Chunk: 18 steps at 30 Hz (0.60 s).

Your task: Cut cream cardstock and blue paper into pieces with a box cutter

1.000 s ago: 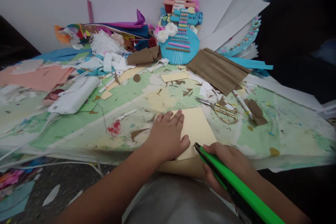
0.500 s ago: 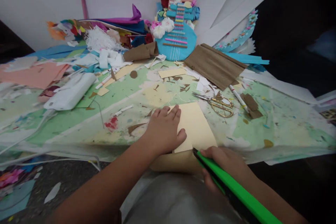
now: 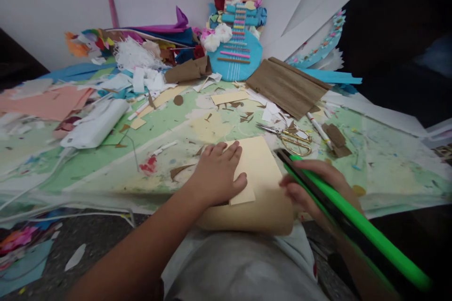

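Flat with its fingers stretched out, my left hand [image 3: 217, 171] presses on cream card [image 3: 259, 162] at the table's front edge. A smaller cream piece [image 3: 243, 196] lies on top, partly under my thumb. The lower end of the card bends down over the edge toward my lap. My right hand [image 3: 318, 186] grips a long green-and-black stapler [image 3: 363, 223], its dark tip raised just right of the card and apart from it. Beyond the card lie scissors [image 3: 287, 137] with gold handles.
A blue paper guitar [image 3: 237, 59] leans on the back wall. Brown corrugated sheet [image 3: 287, 85], a marker [image 3: 319, 130] and paper scraps cover the table. A white power bank [image 3: 97, 123] with a cable sits at left; coloured papers [image 3: 141, 33] are heaped behind it.
My right hand has moved the stapler up and right, off the card's lower edge. More of the curved card shows now. My left hand stays on the card.
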### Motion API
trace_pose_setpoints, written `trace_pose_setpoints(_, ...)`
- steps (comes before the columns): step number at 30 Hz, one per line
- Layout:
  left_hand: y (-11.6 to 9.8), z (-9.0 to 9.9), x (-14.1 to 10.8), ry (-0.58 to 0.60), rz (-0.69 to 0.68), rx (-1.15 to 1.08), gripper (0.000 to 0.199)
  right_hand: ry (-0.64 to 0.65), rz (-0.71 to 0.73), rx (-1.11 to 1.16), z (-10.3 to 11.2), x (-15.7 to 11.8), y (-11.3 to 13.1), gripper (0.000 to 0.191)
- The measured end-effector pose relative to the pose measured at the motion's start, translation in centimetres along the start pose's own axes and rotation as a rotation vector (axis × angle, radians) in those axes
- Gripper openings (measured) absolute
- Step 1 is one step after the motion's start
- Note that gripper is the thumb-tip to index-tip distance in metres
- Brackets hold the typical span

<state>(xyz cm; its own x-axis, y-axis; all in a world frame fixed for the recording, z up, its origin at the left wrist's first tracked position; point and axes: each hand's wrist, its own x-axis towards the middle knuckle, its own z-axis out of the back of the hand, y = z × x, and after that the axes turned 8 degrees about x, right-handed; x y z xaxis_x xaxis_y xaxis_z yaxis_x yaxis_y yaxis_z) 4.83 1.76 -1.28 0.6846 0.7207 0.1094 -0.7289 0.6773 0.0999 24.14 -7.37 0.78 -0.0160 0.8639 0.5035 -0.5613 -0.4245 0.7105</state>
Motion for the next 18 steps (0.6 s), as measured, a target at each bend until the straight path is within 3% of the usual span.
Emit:
trace_pose_setpoints(4, 0.1, 0.2, -0.2, -0.074, -0.011, 0.014, 0.053, 0.254, 0.141, -0.022, -0.7, 4.6, -3.2, 0.024)
trace_pose_setpoints(9, 0.3, 0.4, -0.5, -0.144, -0.104, 0.011, 0.033, 0.442, 0.028, 0.01, -3.0, 9.0, -4.7, 0.041)
trace_pose_setpoints(14, 0.2, 0.3, -0.8, -0.302, -0.166, 0.045, 0.032, 0.517, -0.058, 0.093, -5.1, 9.6, -5.2, 0.045)
trace_pose_setpoints(18, -1.2, 1.0, -3.8, -0.503, -0.009, 0.007, 0.035, 0.52, -0.079, 0.021, -5.3, 9.5, -4.9, 0.037)
